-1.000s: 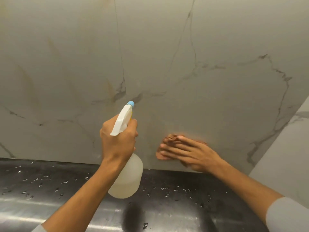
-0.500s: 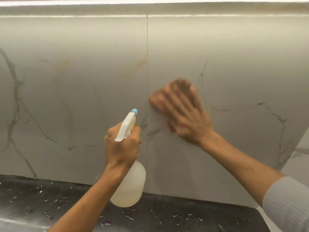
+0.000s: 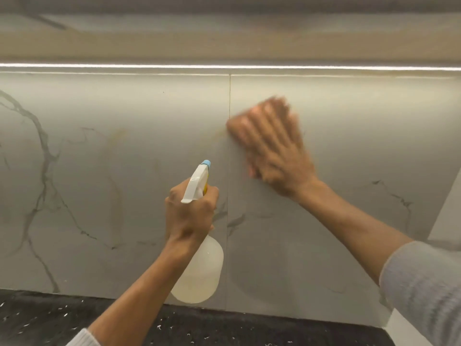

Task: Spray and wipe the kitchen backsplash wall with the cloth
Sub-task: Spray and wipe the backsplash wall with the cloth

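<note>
The grey marble-veined backsplash wall (image 3: 99, 171) fills the view, with a vertical seam near the middle. My left hand (image 3: 190, 213) grips a translucent white spray bottle (image 3: 199, 270) by its trigger head, the blue nozzle pointing up at the wall just left of the seam. My right hand (image 3: 274, 151), blurred by motion, is pressed flat on the wall right of the seam, high up. An orange-brown cloth (image 3: 233, 126) shows only as a sliver at the fingertips; the rest is hidden under the palm.
A bright light strip (image 3: 224, 66) runs along the wall's top under a cabinet. A black speckled countertop (image 3: 50, 318) with droplets lies along the bottom. A white side wall (image 3: 446, 221) closes off the right.
My right hand has swept the cloth up the wall from near the countertop to the upper part, right of the seam. The view has tilted upward. The left hand keeps holding the bottle.
</note>
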